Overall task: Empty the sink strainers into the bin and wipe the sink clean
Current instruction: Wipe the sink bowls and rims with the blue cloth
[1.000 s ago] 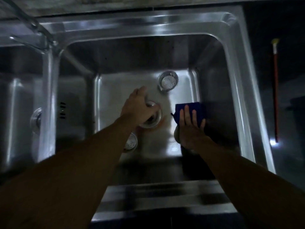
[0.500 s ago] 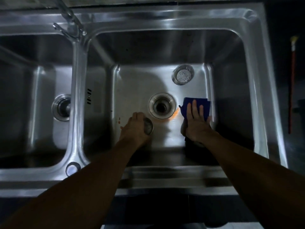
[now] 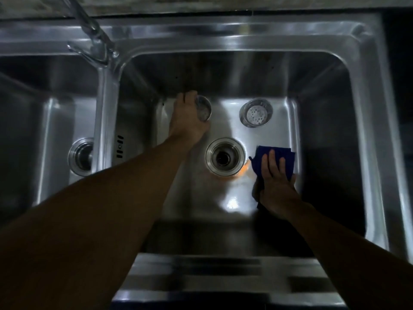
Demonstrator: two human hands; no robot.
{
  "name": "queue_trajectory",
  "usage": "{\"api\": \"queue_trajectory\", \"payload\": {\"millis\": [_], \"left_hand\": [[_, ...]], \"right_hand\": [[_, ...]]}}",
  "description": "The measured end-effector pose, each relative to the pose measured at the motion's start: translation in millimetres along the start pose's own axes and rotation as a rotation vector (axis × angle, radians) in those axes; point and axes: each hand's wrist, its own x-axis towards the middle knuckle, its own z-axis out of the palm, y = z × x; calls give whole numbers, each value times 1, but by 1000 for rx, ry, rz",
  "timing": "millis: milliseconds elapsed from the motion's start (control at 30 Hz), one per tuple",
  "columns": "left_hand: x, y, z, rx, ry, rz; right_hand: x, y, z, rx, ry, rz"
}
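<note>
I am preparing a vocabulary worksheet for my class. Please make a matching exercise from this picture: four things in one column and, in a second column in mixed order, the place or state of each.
Things
1. cloth
2. drain
3. left strainer
4. right strainer

Places or states
a. gripped by the left hand
b. open, no strainer in it
c. standing free on the sink floor
d. pressed under the right hand

Pairs: 1-d, 2-b, 3-a, 4-c
</note>
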Motion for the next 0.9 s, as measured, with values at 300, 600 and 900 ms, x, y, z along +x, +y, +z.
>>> {"api": "queue_trajectory", "payload": {"millis": [300, 600, 900], "left_hand": [[22, -6, 13, -29, 9, -52], [2, -3, -13, -63, -29, -133], [-67, -35, -122, 408, 297, 444]], "right_hand": [[4, -1, -1, 26, -21, 11], [10, 5, 5, 115, -10, 2], [21, -3, 12, 244, -131, -31]]}}
